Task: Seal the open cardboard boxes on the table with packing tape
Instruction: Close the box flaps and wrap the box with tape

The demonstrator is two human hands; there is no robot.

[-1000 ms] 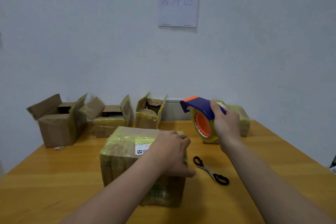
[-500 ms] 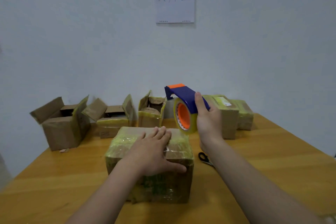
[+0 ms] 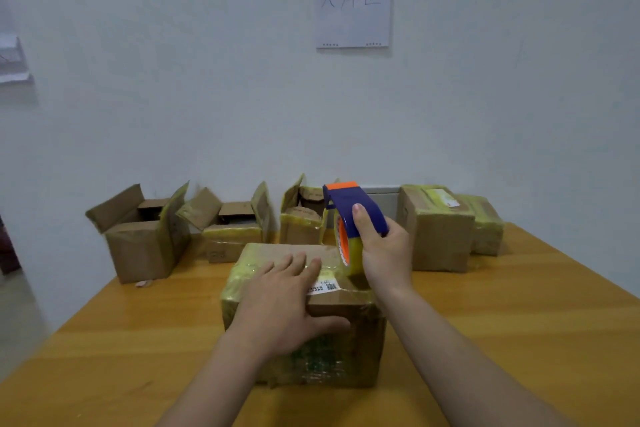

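Three open cardboard boxes stand along the middle left of the frame with their flaps up. Their brown board is creased and patched with yellowish tape, and none is sealed yet. At centre, the nearer box sits on the glossy wooden tabletop, flaps down, its sides wrapped in wrinkled, shiny tape. The left hand, which a second ago was curled on the lid, now lies flat with fingers spread across the top and the thumb over the front edge, pressing the flaps shut. Right of it, the right hand grips the tape dispenser, a blue plastic shell with an orange tip and hub round a yellow-clear roll. The dispenser has come in from mid-air on the right to the far right of the box's top, the roll at or just above the lid. Judging by that, a strip across the top is about to start. At middle right, two closed boxes stand taped.
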